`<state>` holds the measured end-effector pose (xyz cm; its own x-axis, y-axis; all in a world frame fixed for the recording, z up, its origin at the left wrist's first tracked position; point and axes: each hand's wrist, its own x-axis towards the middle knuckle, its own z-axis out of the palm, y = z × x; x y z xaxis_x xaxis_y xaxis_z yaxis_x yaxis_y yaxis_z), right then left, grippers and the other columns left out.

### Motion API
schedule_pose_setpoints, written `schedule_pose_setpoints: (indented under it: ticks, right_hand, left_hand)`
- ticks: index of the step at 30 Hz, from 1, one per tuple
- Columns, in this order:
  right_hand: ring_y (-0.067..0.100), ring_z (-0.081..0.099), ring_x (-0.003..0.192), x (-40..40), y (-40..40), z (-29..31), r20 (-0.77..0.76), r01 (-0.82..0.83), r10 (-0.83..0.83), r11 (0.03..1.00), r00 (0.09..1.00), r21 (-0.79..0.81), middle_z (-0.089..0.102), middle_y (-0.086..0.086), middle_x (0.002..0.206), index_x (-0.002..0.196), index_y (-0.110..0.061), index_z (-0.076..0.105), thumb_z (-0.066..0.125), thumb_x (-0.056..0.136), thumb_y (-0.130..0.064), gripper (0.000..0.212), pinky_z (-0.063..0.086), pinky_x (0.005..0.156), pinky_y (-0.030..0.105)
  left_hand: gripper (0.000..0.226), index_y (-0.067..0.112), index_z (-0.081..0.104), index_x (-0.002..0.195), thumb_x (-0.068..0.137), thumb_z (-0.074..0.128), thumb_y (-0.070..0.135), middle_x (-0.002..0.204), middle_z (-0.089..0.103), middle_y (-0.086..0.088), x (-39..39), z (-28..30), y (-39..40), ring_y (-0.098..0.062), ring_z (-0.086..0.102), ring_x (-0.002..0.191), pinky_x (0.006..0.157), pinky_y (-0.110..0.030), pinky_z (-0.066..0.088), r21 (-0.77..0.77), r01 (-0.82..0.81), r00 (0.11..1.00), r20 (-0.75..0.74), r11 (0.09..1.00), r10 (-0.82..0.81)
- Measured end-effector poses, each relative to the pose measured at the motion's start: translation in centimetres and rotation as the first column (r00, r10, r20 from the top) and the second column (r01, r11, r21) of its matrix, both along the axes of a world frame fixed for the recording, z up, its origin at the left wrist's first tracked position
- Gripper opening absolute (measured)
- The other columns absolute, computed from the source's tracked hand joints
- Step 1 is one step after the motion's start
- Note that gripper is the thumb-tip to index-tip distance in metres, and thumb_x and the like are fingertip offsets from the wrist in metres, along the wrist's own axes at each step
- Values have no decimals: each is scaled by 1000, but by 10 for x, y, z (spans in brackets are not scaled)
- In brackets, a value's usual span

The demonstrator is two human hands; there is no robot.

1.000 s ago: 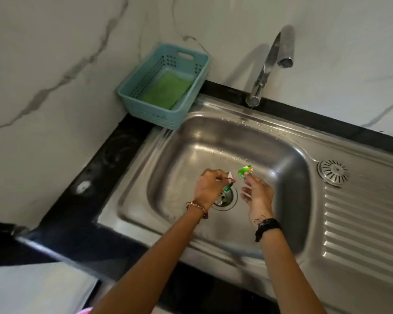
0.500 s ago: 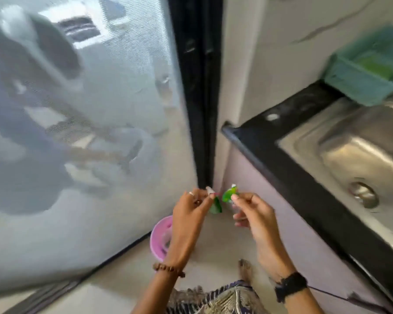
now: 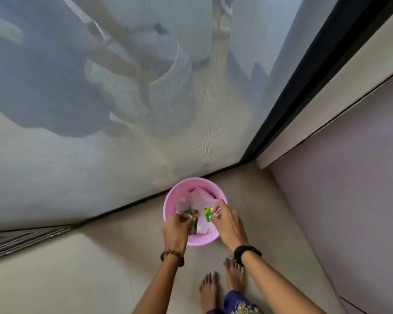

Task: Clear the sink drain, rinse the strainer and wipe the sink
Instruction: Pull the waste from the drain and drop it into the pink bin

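Head view, the only one we have: we stand over a pink bin (image 3: 192, 241) on the floor (image 3: 77, 275), near the 6 o'clock part of the picture, with a mesh screen door (image 3: 100, 98) filling everything from 9 to 1 o'clock; the sink, its drain and the strainer are not in view at all, so we cannot say how they stand.

We judge the step in hand to be the first one, clearing the drain, at the point of throwing away what was picked up; both hands hang above the bin's mouth, which already holds a pale pink bag or paper (image 3: 200, 200).

Our left hand (image 3: 176, 231), at 9 o'clock of the bin, has its fingers curled in and pinches a green wrapper scrap (image 3: 192, 215); a bead bracelet sits on that wrist.

Our right hand (image 3: 227, 222), at 3 o'clock of the bin, likewise pinches a second green scrap (image 3: 208, 214) between thumb and fingertips, the other fingers loosely bent; a black band is on that wrist.

The two scraps are near each other but apart, both over the bin's opening.

The next move, as we judge it, calls only for loosening both pinches so the scraps fall inside; light wet film may cling to the fingers, so a small shake could be needed; then we must turn to the sink for the strainer rinse and the wiping.
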<state>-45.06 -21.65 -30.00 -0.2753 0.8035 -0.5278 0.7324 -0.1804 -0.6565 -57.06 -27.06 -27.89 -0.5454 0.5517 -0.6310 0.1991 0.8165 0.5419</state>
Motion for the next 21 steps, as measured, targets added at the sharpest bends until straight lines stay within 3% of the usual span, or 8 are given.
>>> schedule_pose_setpoints:
  ticks: [5,8,10,12,15,16,18,21]
  right_hand:
    - [31,61,88,-19,-4,-71,50,-13,15,999,999,-47,63,12,101,91,-7,58,48,91,-13,12,52,73,38]
    - [32,60,79,-21,-7,-39,-42,195,-201,975,979,-108,59,13,86,83,-8,55,45,92,-16,15,54,72,45]
    - [28,59,65,-18,-10,-1,-140,380,-418,895,898,-236,60,13,78,80,-7,55,46,92,-15,17,56,62,40]
    - [19,58,52,-13,-11,39,-218,492,-581,796,784,-353,61,9,70,75,-10,56,46,91,-11,19,53,47,28]
    - [10,55,40,-9,-10,86,-271,575,-742,654,613,-492,59,2,57,77,-11,59,46,91,-8,19,48,39,21]
    - [9,53,37,-7,-8,102,-267,589,-784,604,560,-537,58,0,52,76,-11,59,46,90,-8,20,46,37,21]
    - [7,45,29,-2,-5,140,-230,613,-856,496,463,-615,52,-6,40,68,-12,55,45,87,-7,22,38,34,17]
    - [6,37,27,17,-5,216,-222,603,-907,405,357,-687,47,-8,35,64,-12,54,46,87,-11,24,30,31,14]
  left_hand:
    - [16,7,60,99,92,52,19,69,68,-9,-10,-74,-5,-16,67,53,63,-30,57,-3,-50,994,95,999,50]
    - [16,15,55,102,97,42,22,63,67,-10,0,-55,-8,-9,65,46,51,-20,55,44,-36,978,206,998,26]
    - [15,14,50,104,98,37,18,79,67,-18,5,-28,-4,-21,68,64,52,-19,54,-8,-48,948,315,999,48]
    - [14,11,50,99,97,36,10,96,60,-20,7,1,3,-31,62,85,65,-31,54,-80,-73,922,375,994,98]
    - [18,1,57,96,92,40,2,97,58,-22,6,38,10,-32,57,88,86,-47,50,-89,-160,934,307,983,180]
    - [18,-1,59,96,92,43,5,90,60,-21,8,55,12,-30,58,78,82,-44,52,-69,-221,923,306,973,232]
    - [23,2,60,80,93,45,14,63,62,-10,20,101,16,-18,57,52,55,-27,52,-36,-380,838,408,924,361]
    - [34,12,50,64,95,44,20,34,50,7,50,189,21,-5,45,28,31,-12,35,-63,-563,592,666,824,455]
